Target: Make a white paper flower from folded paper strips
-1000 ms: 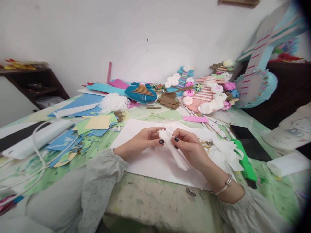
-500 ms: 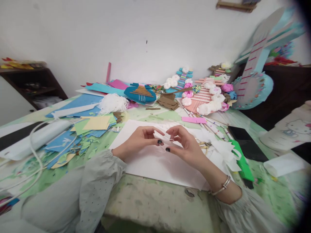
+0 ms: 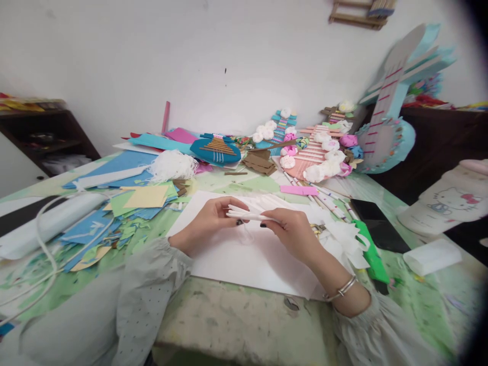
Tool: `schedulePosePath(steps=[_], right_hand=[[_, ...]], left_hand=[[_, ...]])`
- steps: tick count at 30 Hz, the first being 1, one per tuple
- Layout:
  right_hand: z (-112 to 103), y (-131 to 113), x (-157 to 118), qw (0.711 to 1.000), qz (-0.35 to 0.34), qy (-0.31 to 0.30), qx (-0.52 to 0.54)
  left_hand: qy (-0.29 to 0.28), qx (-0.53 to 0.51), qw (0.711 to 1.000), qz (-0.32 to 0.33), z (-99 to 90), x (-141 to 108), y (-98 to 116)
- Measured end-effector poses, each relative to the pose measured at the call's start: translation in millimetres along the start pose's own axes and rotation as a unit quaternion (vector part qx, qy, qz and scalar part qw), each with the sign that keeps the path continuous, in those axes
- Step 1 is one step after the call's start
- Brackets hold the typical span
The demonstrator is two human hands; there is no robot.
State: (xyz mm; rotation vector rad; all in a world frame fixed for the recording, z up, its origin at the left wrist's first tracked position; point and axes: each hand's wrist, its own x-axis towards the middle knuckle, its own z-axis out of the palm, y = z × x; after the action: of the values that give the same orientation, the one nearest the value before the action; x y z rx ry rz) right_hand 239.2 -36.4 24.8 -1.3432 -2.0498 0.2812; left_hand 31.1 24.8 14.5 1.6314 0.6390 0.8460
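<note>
Between my hands is a bunch of thin white paper strips (image 3: 253, 216), folded or rolled, their left ends fanned apart. My left hand (image 3: 208, 222) pinches those left ends between thumb and fingers. My right hand (image 3: 295, 231) grips the bunch nearer its right side, thumb below and fingers over the top. A loop of fine white string (image 3: 247, 235) dangles beneath the strips. Below both hands lies a large white sheet (image 3: 232, 262). More white strips seem to lie behind the hands, but they are partly hidden and hard to make out.
Paper scraps (image 3: 133, 223) and a tangle of white string (image 3: 173, 166) are on the left. Paper-craft guitars (image 3: 215, 149) line the back. To the right are scissors (image 3: 317, 231), a green tool (image 3: 371, 259), a phone (image 3: 379, 223) and a white cup (image 3: 442, 201).
The bunch of strips has turned so its fanned left ends now show in my left hand. My right hand has closed more firmly over it. The string loop has become visible below.
</note>
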Motion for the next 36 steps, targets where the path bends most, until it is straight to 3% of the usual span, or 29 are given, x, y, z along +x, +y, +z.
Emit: schedulePosePath(steps=[3, 6, 11, 18, 21, 24, 27, 31, 33, 36], right_hand=[[3.7, 1.4, 0.7, 1.000, -0.005, -0.009, -0.013], [7.1, 1.8, 0.7, 0.999, -0.032, -0.023, -0.001], [4.1, -0.3, -0.3, 0.998, -0.028, -0.036, 0.048], [-7.1, -1.1, 0.5, 0.990, -0.024, -0.059, 0.128], [-8.3, 0.3, 1.5, 0.991, 0.000, -0.047, 0.121], [-8.9, 3.2, 2.4, 0.995, 0.027, -0.035, 0.085], [-9.3, 7.3, 3.2, 0.998, 0.041, -0.025, 0.041], [-8.3, 12.1, 3.9, 0.998, 0.053, -0.028, 0.018], [-7.3, 13.5, 3.7, 0.998, 0.057, -0.023, 0.033], [-6.0, 14.7, 2.9, 0.997, 0.053, -0.030, 0.050]], left_hand=[[-0.022, 0.117, 0.993, 0.017, 2.3, -1.3, 3.7], [-0.003, 0.186, 0.982, 0.045, 7.0, -2.5, 6.6], [0.011, 0.168, 0.985, 0.030, 10.1, -3.0, 8.9], [-0.055, 0.117, 0.990, -0.059, 0.7, -0.5, 9.5], [-0.005, 0.128, 0.990, -0.064, 1.2, 0.1, 10.6], [0.041, 0.171, 0.984, -0.025, 2.5, 0.2, 9.0], [0.052, 0.261, 0.963, 0.042, 1.6, 0.4, 3.1], [0.028, 0.437, 0.891, 0.122, -2.0, 1.3, -5.1], [0.006, 0.474, 0.871, 0.129, -3.8, 1.8, -6.7], [-0.027, 0.481, 0.869, 0.108, -6.1, 1.9, -5.6]])
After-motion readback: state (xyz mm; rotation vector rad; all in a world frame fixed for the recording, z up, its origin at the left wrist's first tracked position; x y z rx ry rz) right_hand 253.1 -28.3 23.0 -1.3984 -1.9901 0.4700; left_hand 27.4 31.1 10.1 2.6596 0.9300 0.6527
